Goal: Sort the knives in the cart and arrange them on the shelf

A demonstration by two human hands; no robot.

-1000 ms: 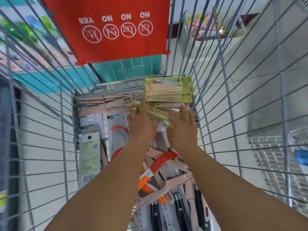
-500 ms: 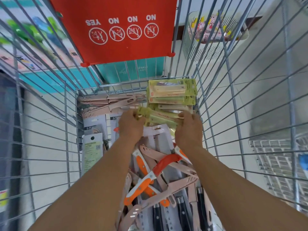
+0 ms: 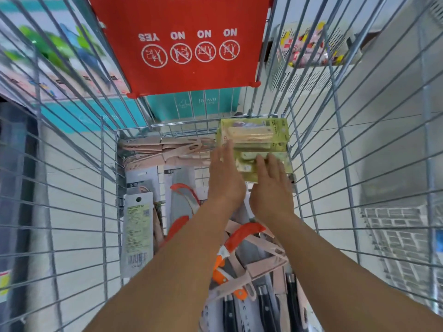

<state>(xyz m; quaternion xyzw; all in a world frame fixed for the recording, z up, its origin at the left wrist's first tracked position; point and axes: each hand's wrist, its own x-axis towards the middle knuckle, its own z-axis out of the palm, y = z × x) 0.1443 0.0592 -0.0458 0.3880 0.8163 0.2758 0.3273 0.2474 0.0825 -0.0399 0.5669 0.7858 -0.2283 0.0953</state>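
Observation:
Inside the wire cart, a stack of green-carded fruit knife packs sits in the far right corner. My left hand lies with straight fingers against the stack's left side. My right hand rests flat on the nearest green packs. Pink sheathed knives lie in a pile at the far left. Grey-carded knives, orange-handled knives and black-handled knives fill the near part, partly hidden by my forearms.
A red child-seat flap with YES/NO icons hangs on the cart's far wall. A white basket of goods stands beyond the cart at the right; another wire basket sits on the tiled floor.
Both hands had gripped a green pack by its ends and set it on the stack. Now their fingers are straight, pressing the stack toward the far right corner.

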